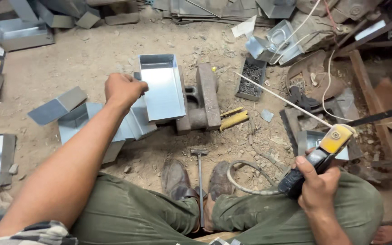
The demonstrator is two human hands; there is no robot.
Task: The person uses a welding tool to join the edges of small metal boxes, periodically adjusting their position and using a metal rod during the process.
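I sit on a dirt floor with my knees apart. My left hand (122, 90) grips the near left rim of an open sheet-metal tray (163, 86) that rests against a heavy steel block (205, 97). My right hand (319, 187) holds a welding electrode holder (324, 155) with a yellow head and black grip. A long thin welding rod (283, 99) sticks out of it toward the upper left, ending near the block. A grey cable (246, 179) loops from the holder across my right knee.
A small hammer (200, 170) lies between my shoes. More folded metal trays (97, 121) sit left of the block, others along the left edge and the top. A box of small parts (252, 78) and wires lie right of the block.
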